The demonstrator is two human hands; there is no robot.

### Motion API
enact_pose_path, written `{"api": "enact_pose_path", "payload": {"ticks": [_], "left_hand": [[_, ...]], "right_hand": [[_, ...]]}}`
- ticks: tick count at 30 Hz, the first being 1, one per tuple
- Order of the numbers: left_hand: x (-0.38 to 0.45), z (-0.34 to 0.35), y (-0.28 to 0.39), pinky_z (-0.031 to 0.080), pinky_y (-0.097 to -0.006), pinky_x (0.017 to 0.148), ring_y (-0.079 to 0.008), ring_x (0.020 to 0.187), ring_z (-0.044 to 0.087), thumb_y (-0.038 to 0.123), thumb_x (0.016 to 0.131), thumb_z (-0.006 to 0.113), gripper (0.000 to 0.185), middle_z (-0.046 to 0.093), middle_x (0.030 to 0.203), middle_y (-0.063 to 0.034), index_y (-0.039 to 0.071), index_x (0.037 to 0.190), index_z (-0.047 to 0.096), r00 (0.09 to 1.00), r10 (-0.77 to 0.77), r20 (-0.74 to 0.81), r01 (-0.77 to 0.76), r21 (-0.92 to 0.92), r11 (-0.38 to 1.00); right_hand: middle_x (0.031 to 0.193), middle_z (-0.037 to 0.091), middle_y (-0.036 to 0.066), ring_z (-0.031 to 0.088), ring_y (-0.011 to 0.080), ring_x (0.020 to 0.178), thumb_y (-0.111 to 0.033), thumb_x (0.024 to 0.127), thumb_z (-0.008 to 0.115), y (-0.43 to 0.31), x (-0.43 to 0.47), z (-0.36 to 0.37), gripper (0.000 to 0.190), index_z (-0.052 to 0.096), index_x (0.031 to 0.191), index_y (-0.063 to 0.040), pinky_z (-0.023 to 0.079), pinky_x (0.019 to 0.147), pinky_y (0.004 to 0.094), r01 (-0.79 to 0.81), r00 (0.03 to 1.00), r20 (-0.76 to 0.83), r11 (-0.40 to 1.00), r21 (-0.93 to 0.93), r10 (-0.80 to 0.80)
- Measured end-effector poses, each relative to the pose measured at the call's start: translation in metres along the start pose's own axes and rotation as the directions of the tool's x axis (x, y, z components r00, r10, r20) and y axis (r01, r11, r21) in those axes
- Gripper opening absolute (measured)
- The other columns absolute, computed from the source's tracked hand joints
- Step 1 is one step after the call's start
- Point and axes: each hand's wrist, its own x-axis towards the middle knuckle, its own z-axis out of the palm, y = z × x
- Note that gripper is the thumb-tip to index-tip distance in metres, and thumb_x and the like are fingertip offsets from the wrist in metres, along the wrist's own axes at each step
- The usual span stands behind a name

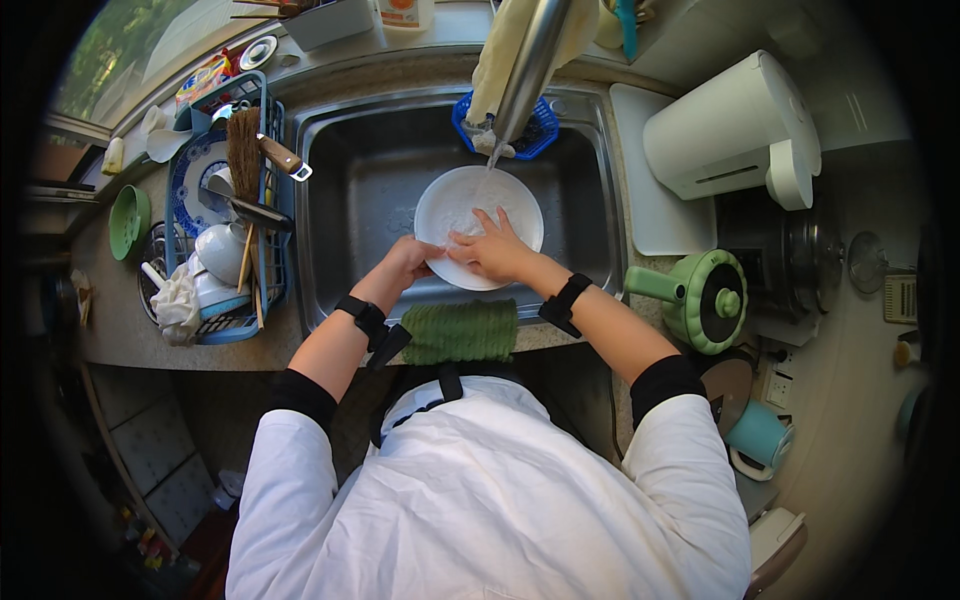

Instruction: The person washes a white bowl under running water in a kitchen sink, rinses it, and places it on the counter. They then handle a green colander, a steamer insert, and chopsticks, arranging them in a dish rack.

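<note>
A round white bowl (516,196) is in the stainless steel sink (375,161), under a thin stream of water from the metal faucet (529,71). My left hand (405,262) grips the bowl's left rim, thumb over the edge; its other fingers are partly hidden. Spread fingers of my right hand (491,246) lie inside the bowl, against its wet inner surface. Water splashes around the fingertips. A ridged green cloth (459,331) hangs over the sink's front edge, between my forearms.
On the left, a blue dish rack (279,262) holds plates, bowls, a brown brush (244,154) and chopsticks. A blue basket (546,127) sits behind the faucet. To the right are a white cutting board (664,217), a white appliance (724,131) and a green lidded pot (701,300) whose handle points sinkward.
</note>
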Motion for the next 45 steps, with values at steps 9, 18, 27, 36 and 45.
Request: {"api": "enact_pose_path", "payload": {"ticks": [9, 18, 27, 36, 45], "left_hand": [[0.01, -0.013, 0.003, 0.053, -0.0416, 0.081, -0.0286, 0.091, 0.066, 0.004, 0.082, 0.067, 0.029, 0.067, 0.102, -0.0155, -0.002, 0.11, 0.061, 0.994, 0.054, -0.09, -0.051, 0.036, 0.998], [-0.003, -0.009, 0.009, 0.055, -0.0408, 0.081, -0.0286, 0.09, 0.068, -0.001, 0.079, 0.067, 0.029, 0.068, 0.101, -0.0157, -0.004, 0.108, 0.062, 0.995, -0.012, -0.103, 0.019, 0.071, 0.997], [-0.012, -0.021, 0.002, 0.057, -0.0402, 0.076, -0.0291, 0.086, 0.069, -0.002, 0.076, 0.067, 0.031, 0.068, 0.1, -0.0167, -0.004, 0.107, 0.062, 0.996, -0.033, -0.086, 0.035, 0.023, 0.999], [-0.017, -0.023, 0.002, 0.055, -0.0393, 0.083, -0.0277, 0.089, 0.068, -0.002, 0.078, 0.067, 0.029, 0.068, 0.101, -0.0151, -0.003, 0.107, 0.064, 0.988, -0.053, -0.148, 0.046, -0.046, 0.998], [-0.004, -0.036, -0.01, 0.056, -0.0388, 0.077, -0.0262, 0.089, 0.068, 0.0, 0.082, 0.066, 0.028, 0.068, 0.101, -0.0143, -0.002, 0.109, 0.063, 0.988, -0.051, -0.148, 0.031, -0.133, 0.991]], "right_hand": [[0.079, 0.059, 0.004, 0.054, 0.0254, 0.093, -0.02, 0.073, 0.066, 0.051, -0.056, -0.065, 0.011, 0.071, 0.073, -0.01, 0.039, 0.091, 0.043, -0.203, 0.883, -0.404, 0.971, 0.13, 0.238], [0.093, 0.066, 0.005, 0.061, 0.0151, 0.084, -0.005, 0.082, 0.053, 0.188, 0.011, -0.141, 0.029, 0.066, 0.108, -0.001, 0.047, 0.075, 0.0269, 0.09, 0.683, -0.516, 0.642, 0.761, 0.517], [0.108, 0.064, 0.007, 0.057, 0.0133, 0.097, -0.011, 0.084, 0.058, 0.219, 0.072, -0.176, 0.033, 0.062, 0.116, -0.001, 0.046, 0.083, 0.0259, 0.076, 0.715, -0.228, 0.251, 0.965, 0.66], [0.105, 0.063, 0.006, 0.057, 0.0133, 0.095, -0.009, 0.084, 0.059, 0.234, 0.074, -0.164, 0.032, 0.062, 0.115, -0.001, 0.046, 0.082, 0.0262, 0.091, 0.708, -0.226, 0.231, 0.969, 0.669], [0.103, 0.063, 0.006, 0.057, 0.0133, 0.094, -0.008, 0.084, 0.059, 0.234, 0.068, -0.155, 0.031, 0.062, 0.115, -0.001, 0.046, 0.081, 0.0265, 0.108, 0.673, -0.231, 0.216, 0.97, 0.702]]}}
